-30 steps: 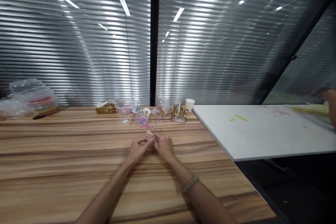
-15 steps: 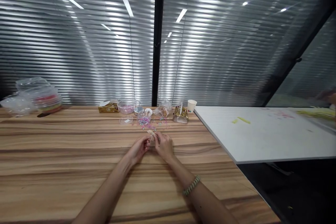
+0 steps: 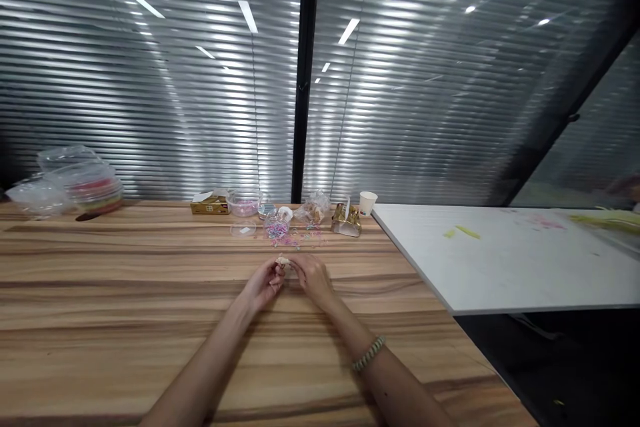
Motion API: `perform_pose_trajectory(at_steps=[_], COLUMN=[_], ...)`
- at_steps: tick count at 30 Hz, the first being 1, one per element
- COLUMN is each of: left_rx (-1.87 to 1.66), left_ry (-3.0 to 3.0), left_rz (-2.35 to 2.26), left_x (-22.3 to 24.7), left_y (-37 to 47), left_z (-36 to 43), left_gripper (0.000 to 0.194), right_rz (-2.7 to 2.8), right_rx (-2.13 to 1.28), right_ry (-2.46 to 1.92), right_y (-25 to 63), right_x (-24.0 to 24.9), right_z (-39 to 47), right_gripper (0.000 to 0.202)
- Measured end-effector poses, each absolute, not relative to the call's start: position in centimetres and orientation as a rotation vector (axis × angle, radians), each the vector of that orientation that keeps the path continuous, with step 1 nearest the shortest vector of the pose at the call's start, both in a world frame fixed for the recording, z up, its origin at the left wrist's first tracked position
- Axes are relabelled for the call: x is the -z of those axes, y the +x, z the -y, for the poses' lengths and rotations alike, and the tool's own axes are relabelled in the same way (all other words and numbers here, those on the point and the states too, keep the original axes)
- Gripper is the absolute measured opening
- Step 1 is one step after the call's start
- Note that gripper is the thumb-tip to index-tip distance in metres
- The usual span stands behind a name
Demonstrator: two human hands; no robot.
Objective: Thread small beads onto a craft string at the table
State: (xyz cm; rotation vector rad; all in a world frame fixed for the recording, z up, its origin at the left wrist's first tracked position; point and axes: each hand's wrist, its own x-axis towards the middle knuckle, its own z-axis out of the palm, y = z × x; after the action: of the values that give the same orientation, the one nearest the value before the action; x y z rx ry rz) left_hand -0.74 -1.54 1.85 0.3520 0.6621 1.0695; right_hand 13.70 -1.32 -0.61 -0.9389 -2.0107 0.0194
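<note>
My left hand (image 3: 261, 284) and my right hand (image 3: 313, 276) meet fingertip to fingertip over the wooden table (image 3: 125, 320). Together they pinch a small pale object (image 3: 284, 260); it is too small to make out. A beaded bracelet (image 3: 368, 353) sits on my right wrist. Just beyond my fingers lies a scatter of small pink and purple pieces (image 3: 293, 237) next to a clear jar (image 3: 277, 224) holding more of them.
At the table's back stand a gold box (image 3: 210, 204), a clear bowl (image 3: 244, 202), a crinkled clear bag (image 3: 314, 207), a gold pouch (image 3: 347, 220) and a paper cup (image 3: 368, 203). Stacked clear containers (image 3: 83, 183) sit far left. A white table (image 3: 510, 260) adjoins on the right.
The two hands stay joined on the small object and have shifted only slightly. The camera has drifted a little, and the other person's hand at the far right has left the view.
</note>
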Motion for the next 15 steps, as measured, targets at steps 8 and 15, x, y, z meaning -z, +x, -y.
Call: perform_pose_trajectory(at_steps=[8,15], left_rx=[-1.139,-1.186], left_ry=[0.392,0.61], left_rz=[-0.689,-0.826], left_x=[-2.06,-1.84], left_y=[-0.43,-0.66], left_z=[1.69,1.5], left_gripper=[0.013,0.003], right_rz=[2.033,2.04], right_rx=[0.003,-0.005], right_ry=[-1.046,-1.017], right_y=[14.0,14.09], right_x=[0.56,0.37], right_z=[1.13,1.18], right_gripper=[0.023,0.023])
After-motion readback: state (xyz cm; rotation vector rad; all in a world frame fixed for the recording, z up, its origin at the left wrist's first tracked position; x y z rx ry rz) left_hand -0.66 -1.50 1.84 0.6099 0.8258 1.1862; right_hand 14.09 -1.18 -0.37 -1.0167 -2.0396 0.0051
